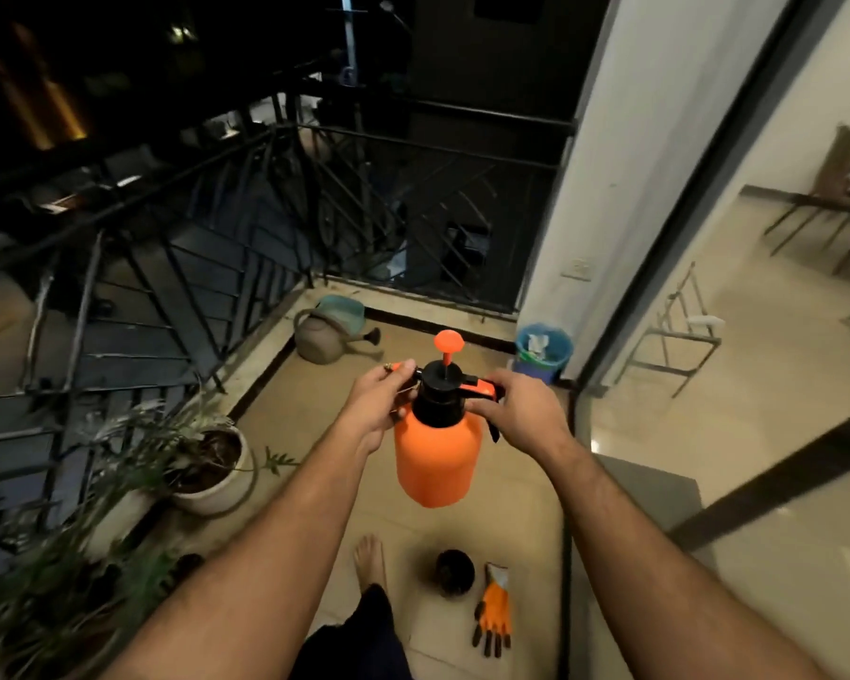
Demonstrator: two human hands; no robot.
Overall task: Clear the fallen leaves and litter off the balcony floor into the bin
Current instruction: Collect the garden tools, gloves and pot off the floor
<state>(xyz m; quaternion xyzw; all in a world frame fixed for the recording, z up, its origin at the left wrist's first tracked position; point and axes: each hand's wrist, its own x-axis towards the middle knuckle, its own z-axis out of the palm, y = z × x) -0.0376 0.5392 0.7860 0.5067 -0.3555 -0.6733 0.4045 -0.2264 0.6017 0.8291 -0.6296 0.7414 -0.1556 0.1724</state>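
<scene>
An orange pump sprayer bottle point(435, 458) with a black cap and orange plunger knob hangs in the air over the balcony floor point(315, 390). My left hand point(376, 409) grips its nozzle side near the cap. My right hand point(523, 414) grips the orange trigger handle on the other side. A blue bin point(543, 353) with paper litter inside stands in the far right corner by the wall. No leaves or litter show plainly on the tiled floor.
A watering can point(322, 338) and a teal basin point(342, 309) sit in the far corner by the black railing point(207, 247). Potted plants point(207, 463) line the left side. A small dark pot point(455, 571) and an orange glove point(494, 613) lie near my bare foot point(371, 559). A glass door is at right.
</scene>
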